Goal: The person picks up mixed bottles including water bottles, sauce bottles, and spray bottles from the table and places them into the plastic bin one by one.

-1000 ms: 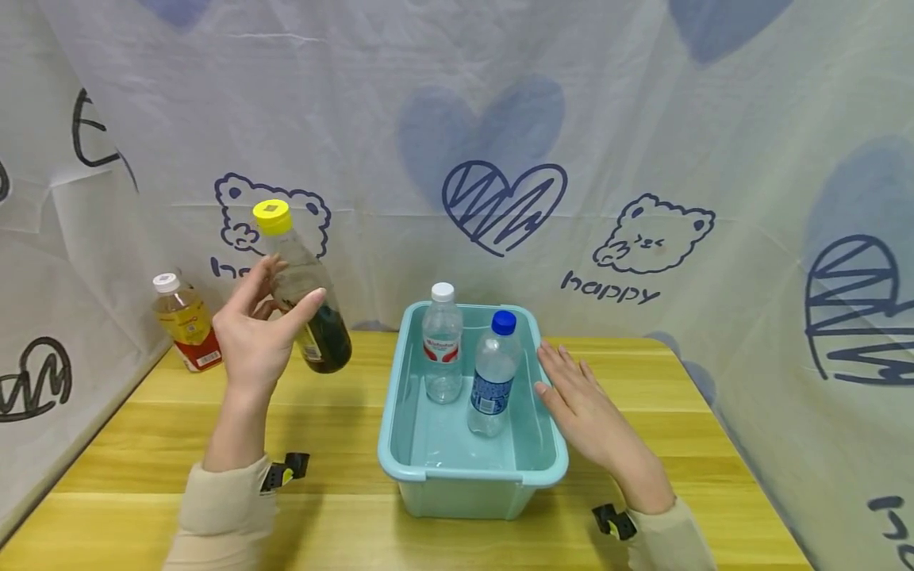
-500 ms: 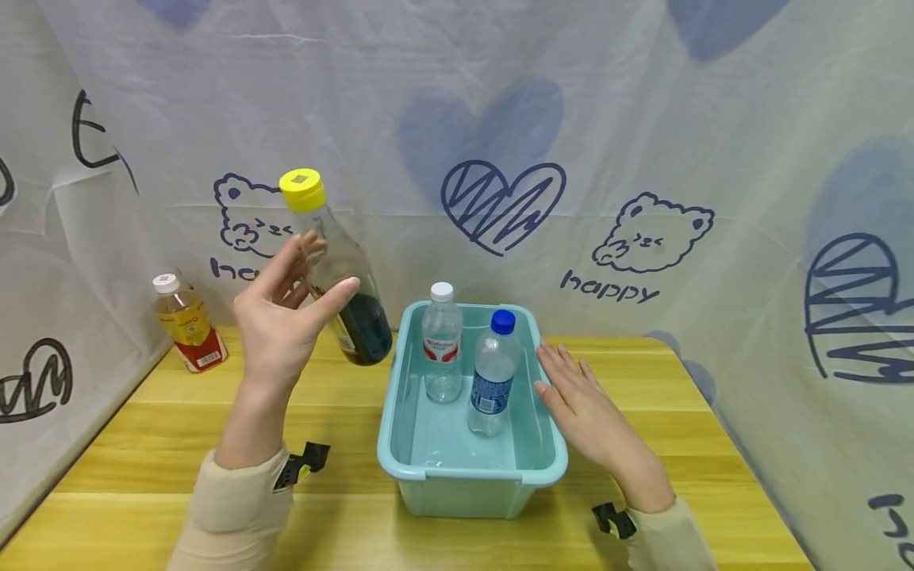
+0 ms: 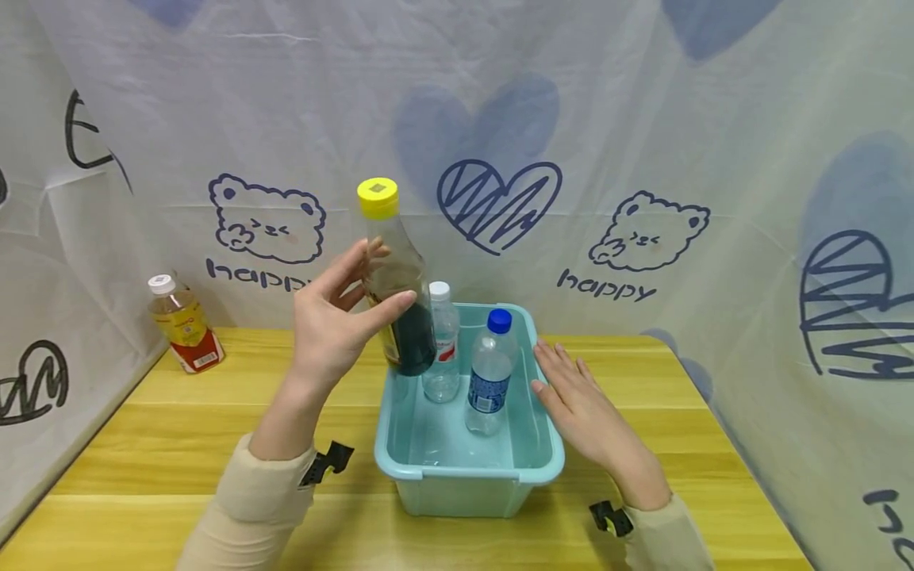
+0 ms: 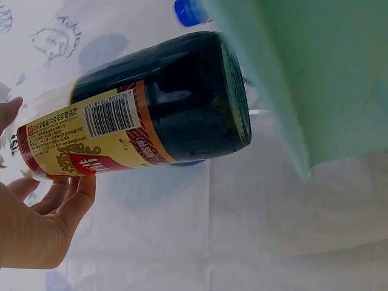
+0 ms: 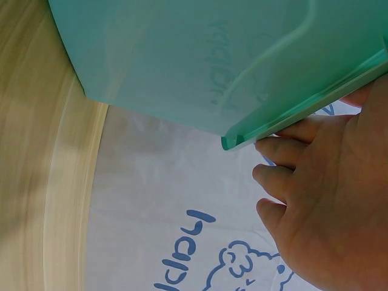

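My left hand (image 3: 332, 325) grips a yellow-capped bottle of dark liquid (image 3: 412, 337) by its upper body, thumb on the near side. The bottle is slightly tilted and hangs over the left rim of a light-blue plastic bin (image 3: 457, 493). Its yellow barcode label (image 4: 109, 121) shows in the left wrist view. Inside the bin stand a clear bottle with a white cap (image 3: 443, 385), partly hidden behind the held one, and a clear bottle with a blue cap (image 3: 489, 392). My right hand (image 3: 589, 408) rests with straight fingers against the bin's right rim (image 5: 315, 100).
A bottle with a white cap and a red and yellow label (image 3: 187, 329) stands at the left back of the wooden table (image 3: 164, 468). Behind the table hangs a white printed cloth (image 3: 343, 103).
My left hand has carried the yellow-capped bottle to the right, from above the table to the bin's left rim, and the bottle is more upright. The right hand stays at the bin.
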Demonstrator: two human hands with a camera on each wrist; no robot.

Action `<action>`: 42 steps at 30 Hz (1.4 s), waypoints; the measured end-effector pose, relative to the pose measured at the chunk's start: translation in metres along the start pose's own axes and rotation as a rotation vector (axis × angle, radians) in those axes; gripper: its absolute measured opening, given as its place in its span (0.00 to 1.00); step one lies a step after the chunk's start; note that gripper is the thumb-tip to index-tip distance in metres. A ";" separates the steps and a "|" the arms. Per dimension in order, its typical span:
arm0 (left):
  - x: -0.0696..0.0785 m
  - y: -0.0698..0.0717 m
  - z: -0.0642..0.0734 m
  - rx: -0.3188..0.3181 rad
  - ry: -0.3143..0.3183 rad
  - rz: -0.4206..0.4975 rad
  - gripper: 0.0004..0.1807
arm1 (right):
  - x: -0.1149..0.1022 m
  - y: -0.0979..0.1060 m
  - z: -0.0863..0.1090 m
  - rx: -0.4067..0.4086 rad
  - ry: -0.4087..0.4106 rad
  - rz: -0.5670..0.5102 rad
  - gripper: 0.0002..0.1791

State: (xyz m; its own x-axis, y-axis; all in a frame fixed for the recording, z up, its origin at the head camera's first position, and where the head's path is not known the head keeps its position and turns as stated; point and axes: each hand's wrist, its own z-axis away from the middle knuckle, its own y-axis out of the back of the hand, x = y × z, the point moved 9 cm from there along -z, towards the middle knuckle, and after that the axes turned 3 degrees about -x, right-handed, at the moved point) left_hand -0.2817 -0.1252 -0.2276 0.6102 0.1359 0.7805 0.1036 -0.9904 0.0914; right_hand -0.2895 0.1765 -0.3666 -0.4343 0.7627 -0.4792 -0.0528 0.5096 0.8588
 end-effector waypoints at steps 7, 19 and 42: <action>-0.016 -0.024 0.005 -0.103 0.010 -0.023 0.39 | 0.000 0.000 0.000 0.004 0.007 0.011 0.33; -0.042 -0.049 0.014 -0.242 0.062 -0.029 0.36 | -0.001 0.000 0.000 0.009 0.014 0.014 0.33; -0.086 -0.062 0.027 -0.410 0.155 -0.205 0.35 | -0.001 0.000 0.000 0.007 0.015 0.014 0.33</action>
State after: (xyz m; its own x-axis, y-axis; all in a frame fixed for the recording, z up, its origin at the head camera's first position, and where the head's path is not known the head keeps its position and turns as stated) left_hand -0.3195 -0.0750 -0.3168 0.4817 0.3553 0.8011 -0.1274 -0.8760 0.4651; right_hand -0.2892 0.1758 -0.3664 -0.4482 0.7636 -0.4648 -0.0401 0.5022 0.8638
